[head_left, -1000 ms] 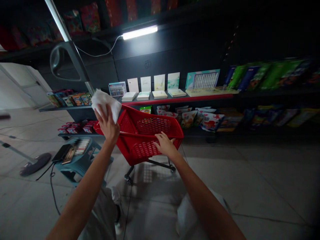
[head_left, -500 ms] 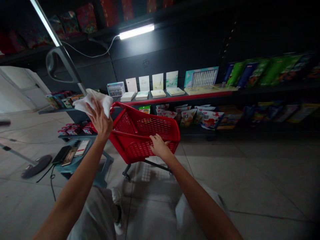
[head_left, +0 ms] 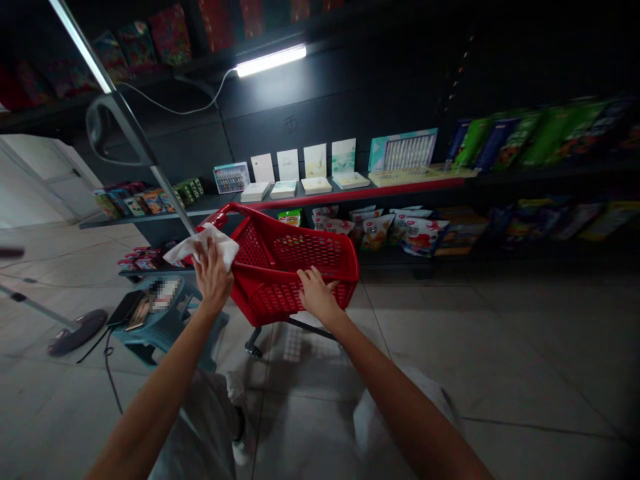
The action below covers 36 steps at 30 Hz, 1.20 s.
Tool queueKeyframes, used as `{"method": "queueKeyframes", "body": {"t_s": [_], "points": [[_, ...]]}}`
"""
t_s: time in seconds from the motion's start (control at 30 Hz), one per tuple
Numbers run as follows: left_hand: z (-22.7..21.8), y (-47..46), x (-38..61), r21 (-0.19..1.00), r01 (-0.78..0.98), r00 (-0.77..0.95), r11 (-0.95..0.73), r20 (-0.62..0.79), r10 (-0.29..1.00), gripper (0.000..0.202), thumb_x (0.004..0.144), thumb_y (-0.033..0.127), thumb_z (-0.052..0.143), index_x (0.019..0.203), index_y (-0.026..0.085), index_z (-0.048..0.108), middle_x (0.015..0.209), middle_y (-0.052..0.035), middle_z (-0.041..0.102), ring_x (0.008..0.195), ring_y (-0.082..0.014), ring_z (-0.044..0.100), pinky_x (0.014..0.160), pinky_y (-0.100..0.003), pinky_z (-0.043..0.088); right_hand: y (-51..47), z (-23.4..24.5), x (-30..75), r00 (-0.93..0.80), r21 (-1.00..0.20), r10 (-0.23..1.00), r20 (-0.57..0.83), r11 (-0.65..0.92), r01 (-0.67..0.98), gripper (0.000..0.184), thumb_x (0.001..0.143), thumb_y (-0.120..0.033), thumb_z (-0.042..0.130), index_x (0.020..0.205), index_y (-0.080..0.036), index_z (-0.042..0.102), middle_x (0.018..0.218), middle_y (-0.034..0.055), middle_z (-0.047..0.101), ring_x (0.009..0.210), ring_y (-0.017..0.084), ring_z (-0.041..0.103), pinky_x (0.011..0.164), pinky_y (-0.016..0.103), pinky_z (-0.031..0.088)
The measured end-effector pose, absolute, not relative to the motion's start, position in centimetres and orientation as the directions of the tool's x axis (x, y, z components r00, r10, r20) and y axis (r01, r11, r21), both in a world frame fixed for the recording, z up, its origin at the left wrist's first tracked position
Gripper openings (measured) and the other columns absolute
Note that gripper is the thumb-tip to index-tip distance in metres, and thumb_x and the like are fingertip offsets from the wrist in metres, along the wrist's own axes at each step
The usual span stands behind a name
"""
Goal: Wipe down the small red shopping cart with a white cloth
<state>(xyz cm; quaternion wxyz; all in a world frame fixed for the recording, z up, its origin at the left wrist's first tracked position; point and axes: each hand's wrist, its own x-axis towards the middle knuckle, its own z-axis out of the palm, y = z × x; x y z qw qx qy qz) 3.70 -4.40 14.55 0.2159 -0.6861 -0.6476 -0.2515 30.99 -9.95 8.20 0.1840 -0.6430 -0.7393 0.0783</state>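
A red plastic shopping cart (head_left: 295, 257) on small wheels stands on the tiled floor in front of me. My left hand (head_left: 213, 275) is closed on a white cloth (head_left: 203, 245) and presses it against the cart's left rim, at the foot of the slanted metal handle pole (head_left: 150, 167). My right hand (head_left: 316, 295) grips the cart's near rim, fingers curled over the mesh wall. The inside of the basket looks bare.
Dark shelves (head_left: 350, 197) behind the cart carry cards, boxes and snack bags. A teal plastic stool (head_left: 165, 323) with phones on it stands at the left, beside a fan base (head_left: 70, 333) and a cable. My knees show below.
My left hand has brought the cloth down from the pole to the cart's left rim. My right hand has kept its hold on the near rim.
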Motion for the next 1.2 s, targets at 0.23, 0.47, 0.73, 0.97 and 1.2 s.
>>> {"method": "queueKeyframes", "body": {"t_s": [0.23, 0.47, 0.73, 0.97, 1.2], "points": [[14.6, -3.6, 5.5, -0.126, 0.992, 0.058, 0.001, 0.467, 0.882, 0.082, 0.084, 0.020, 0.051, 0.157, -0.013, 0.034, 0.169, -0.0339, 0.026, 0.165, -0.0367, 0.011, 0.133, -0.055, 0.012, -10.1, 8.4, 30.3, -0.088, -0.319, 0.985, 0.147, 0.131, 0.939, 0.058, 0.101, -0.016, 0.041, 0.158, -0.021, 0.040, 0.155, 0.0193, 0.051, 0.157, 0.032, 0.025, 0.115, 0.082, 0.028], [15.7, 3.1, 7.3, 0.053, 0.991, -0.131, 0.120, 0.352, 0.927, 0.076, 0.099, 0.033, 0.038, 0.156, -0.015, 0.032, 0.164, -0.0369, 0.034, 0.161, -0.0413, 0.022, 0.128, -0.055, 0.024, -11.4, 8.5, 29.3, -0.093, -0.259, 0.990, 0.109, 0.119, 0.959, 0.059, 0.101, -0.017, 0.042, 0.161, -0.023, 0.038, 0.155, 0.0194, 0.050, 0.155, 0.034, 0.028, 0.113, 0.081, 0.033], [15.4, 8.5, 7.0, -0.090, 0.996, 0.023, 0.003, 0.285, 0.958, 0.072, 0.095, 0.027, 0.045, 0.155, -0.012, 0.036, 0.154, -0.0364, 0.047, 0.145, -0.0432, 0.045, 0.123, -0.060, 0.025, -13.5, 8.8, 28.7, -0.101, -0.288, 0.990, 0.096, 0.125, 0.949, 0.054, 0.105, -0.022, 0.044, 0.158, -0.025, 0.041, 0.156, 0.0190, 0.052, 0.155, 0.033, 0.032, 0.113, 0.084, 0.030], [16.9, 12.0, 7.4, -0.174, 0.972, 0.192, -0.160, 0.191, 0.963, 0.058, 0.098, 0.020, 0.049, 0.147, -0.009, 0.043, 0.153, -0.0322, 0.048, 0.143, -0.0344, 0.044, 0.121, -0.048, 0.028, -14.0, 9.6, 29.4, -0.086, -0.288, 0.996, 0.035, 0.093, 0.953, 0.062, 0.105, -0.012, 0.029, 0.163, -0.033, 0.036, 0.161, 0.0168, 0.048, 0.157, 0.032, 0.031, 0.112, 0.083, 0.031], [16.2, 8.6, 8.2, -0.266, 0.932, 0.307, -0.247, 0.215, 0.927, 0.042, 0.094, 0.023, 0.053, 0.129, 0.006, 0.069, 0.145, -0.0227, 0.060, 0.147, -0.0380, 0.040, 0.125, -0.058, 0.022, -13.1, 10.7, 32.6, -0.078, -0.157, 0.996, 0.032, 0.082, 0.984, 0.051, 0.108, -0.024, 0.040, 0.158, -0.025, 0.048, 0.149, 0.0213, 0.059, 0.132, 0.032, 0.056, 0.101, 0.050, 0.050]]}}
